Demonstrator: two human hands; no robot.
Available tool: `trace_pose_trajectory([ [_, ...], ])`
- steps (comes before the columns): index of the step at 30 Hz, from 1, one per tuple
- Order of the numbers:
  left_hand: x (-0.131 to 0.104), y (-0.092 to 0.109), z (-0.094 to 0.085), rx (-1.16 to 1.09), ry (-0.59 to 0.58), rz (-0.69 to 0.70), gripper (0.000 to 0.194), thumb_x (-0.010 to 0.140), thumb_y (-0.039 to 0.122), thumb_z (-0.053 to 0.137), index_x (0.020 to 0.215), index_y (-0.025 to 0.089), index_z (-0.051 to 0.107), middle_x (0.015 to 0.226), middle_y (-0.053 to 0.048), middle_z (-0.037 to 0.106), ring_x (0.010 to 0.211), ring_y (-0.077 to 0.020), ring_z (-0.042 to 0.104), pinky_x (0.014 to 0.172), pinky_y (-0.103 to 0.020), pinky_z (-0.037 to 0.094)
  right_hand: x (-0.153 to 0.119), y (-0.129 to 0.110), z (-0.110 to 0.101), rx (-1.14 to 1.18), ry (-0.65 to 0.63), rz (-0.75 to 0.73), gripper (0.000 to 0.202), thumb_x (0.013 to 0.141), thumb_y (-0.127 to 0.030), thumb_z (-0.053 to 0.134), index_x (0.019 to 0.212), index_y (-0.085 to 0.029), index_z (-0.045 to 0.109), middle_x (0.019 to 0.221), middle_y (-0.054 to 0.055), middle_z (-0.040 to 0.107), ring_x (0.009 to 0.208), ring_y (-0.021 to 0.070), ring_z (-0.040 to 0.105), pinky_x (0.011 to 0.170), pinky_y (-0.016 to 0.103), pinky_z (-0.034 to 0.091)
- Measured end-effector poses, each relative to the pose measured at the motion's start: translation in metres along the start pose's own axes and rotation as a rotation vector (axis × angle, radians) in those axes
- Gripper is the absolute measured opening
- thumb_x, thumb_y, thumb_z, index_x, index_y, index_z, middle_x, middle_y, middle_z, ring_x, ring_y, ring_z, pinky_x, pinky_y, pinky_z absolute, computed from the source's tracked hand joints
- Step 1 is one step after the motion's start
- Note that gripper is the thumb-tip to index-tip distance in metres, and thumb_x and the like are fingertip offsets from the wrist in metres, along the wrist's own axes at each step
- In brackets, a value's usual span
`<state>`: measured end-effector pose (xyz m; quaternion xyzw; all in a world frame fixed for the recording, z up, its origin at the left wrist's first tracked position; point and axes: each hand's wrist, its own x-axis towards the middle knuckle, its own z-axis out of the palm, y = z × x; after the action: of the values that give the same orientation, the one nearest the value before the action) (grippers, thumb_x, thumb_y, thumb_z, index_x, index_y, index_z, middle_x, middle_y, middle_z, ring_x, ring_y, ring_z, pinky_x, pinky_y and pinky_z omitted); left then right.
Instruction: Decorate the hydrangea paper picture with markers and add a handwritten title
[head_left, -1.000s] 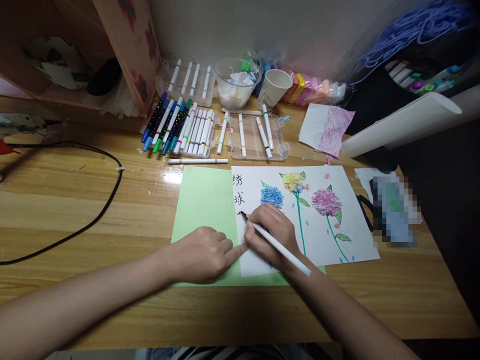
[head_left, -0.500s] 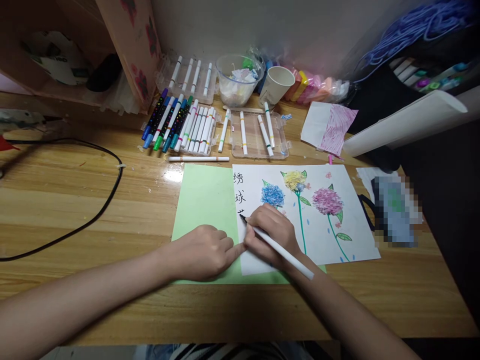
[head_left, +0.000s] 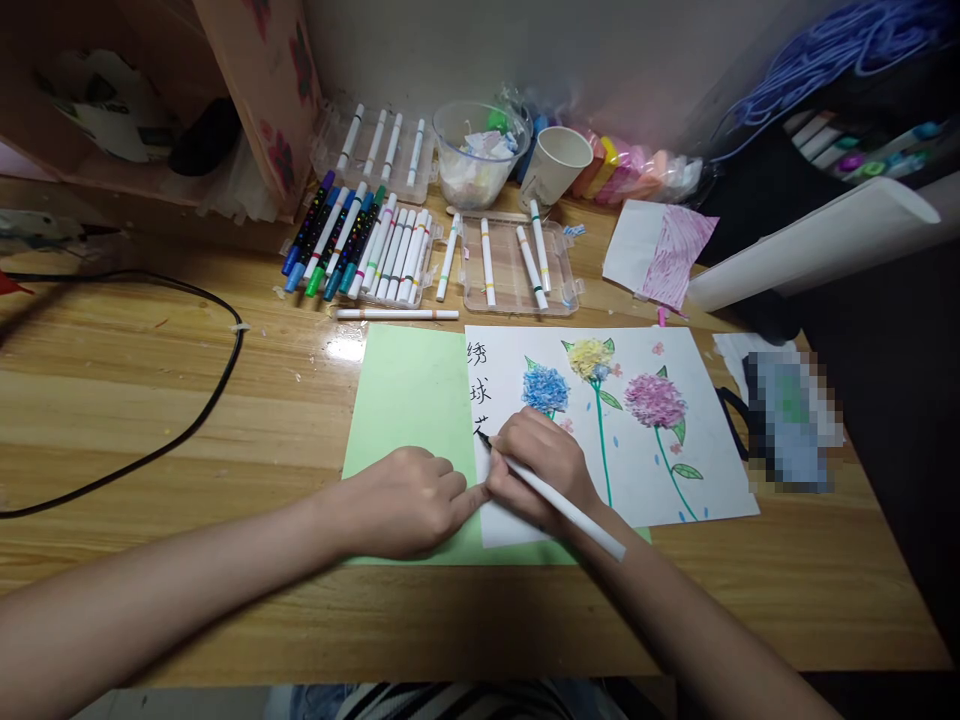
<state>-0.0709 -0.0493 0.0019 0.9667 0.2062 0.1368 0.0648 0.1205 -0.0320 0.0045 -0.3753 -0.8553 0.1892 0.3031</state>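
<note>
My right hand (head_left: 544,462) grips a white marker (head_left: 566,505) in a writing hold. Its black tip touches the white sheet (head_left: 645,490) just below two finished black characters, at a third that is partly drawn. My left hand (head_left: 409,502) is mostly curled, thumb hidden, and rests on the green paper (head_left: 412,385); its index finger presses the white sheet's left edge beside my right hand. Blue, yellow and pink flowers with green stems and leaves are drawn on the sheet. The white sheet overlaps the green paper.
Several markers (head_left: 349,245) and clear plastic cases (head_left: 517,270) lie at the back. Behind stand a clear tub (head_left: 480,160) and a paper cup (head_left: 559,160). A black cable (head_left: 217,390) curves at left; a rolled white sheet (head_left: 817,245) is at right.
The marker tip has moved slightly down and left, lengthening the third character's stroke. My left hand stays in place.
</note>
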Motion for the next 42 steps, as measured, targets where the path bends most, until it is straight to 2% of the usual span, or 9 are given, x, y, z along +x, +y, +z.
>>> trace_pose_trajectory([
  [14,0.0006,-0.0001,-0.0002,0.006,0.005,0.000,0.015,0.084,0.011,0.046,0.095,0.013,0.056,0.059,0.002,0.057,0.050,-0.0136,0.051,0.041,-0.026,0.036,0.0003,0.0023,-0.0004,0.049,-0.010,-0.036,0.024,0.070,-0.002,0.045,0.060,-0.022,0.035,0.053,-0.002,0.038,0.054,0.0140,0.033,0.050,0.027,0.029],
  [18,-0.0005,-0.0006,0.0000,0.016,-0.019,0.007,0.022,0.086,0.012,0.042,0.104,0.012,0.055,0.060,0.001,0.058,0.051,-0.0132,0.052,0.042,-0.025,0.037,-0.0011,0.0024,-0.0014,0.078,-0.004,-0.051,0.024,0.070,-0.003,0.046,0.061,-0.022,0.036,0.053,-0.002,0.038,0.053,0.0138,0.033,0.050,0.027,0.028],
  [24,-0.0014,-0.0017,0.0020,0.005,0.009,0.015,0.032,0.085,0.010,0.042,0.116,0.008,0.050,0.060,0.002,0.059,0.049,-0.0143,0.053,0.041,-0.026,0.037,-0.0035,0.0046,0.0004,0.061,0.086,-0.015,0.021,0.070,-0.003,0.048,0.064,-0.021,0.039,0.056,-0.001,0.044,0.055,0.0142,0.037,0.052,0.028,0.031],
  [32,0.0000,-0.0013,0.0001,-0.011,0.007,0.007,0.024,0.085,0.011,0.045,0.107,0.010,0.054,0.060,0.003,0.058,0.049,-0.0154,0.053,0.040,-0.029,0.037,-0.0005,0.0024,0.0003,-0.010,0.049,0.001,0.023,0.069,-0.002,0.046,0.060,-0.022,0.037,0.054,-0.002,0.037,0.054,0.0140,0.033,0.051,0.028,0.030],
  [38,0.0001,-0.0005,-0.0009,0.007,0.002,0.002,0.027,0.085,0.009,0.043,0.109,0.010,0.053,0.060,0.002,0.059,0.049,-0.0151,0.053,0.040,-0.029,0.036,-0.0024,0.0024,-0.0014,0.057,0.026,-0.004,0.020,0.072,-0.004,0.047,0.064,-0.021,0.041,0.057,-0.001,0.046,0.056,0.0139,0.039,0.053,0.028,0.033],
  [42,-0.0008,-0.0009,0.0002,0.014,0.009,0.005,0.029,0.086,0.009,0.039,0.113,0.010,0.051,0.060,0.002,0.060,0.050,-0.0139,0.053,0.041,-0.027,0.036,-0.0017,0.0021,-0.0014,0.030,0.029,0.037,0.020,0.074,-0.005,0.046,0.063,-0.021,0.039,0.057,-0.001,0.045,0.056,0.0138,0.038,0.054,0.028,0.033],
])
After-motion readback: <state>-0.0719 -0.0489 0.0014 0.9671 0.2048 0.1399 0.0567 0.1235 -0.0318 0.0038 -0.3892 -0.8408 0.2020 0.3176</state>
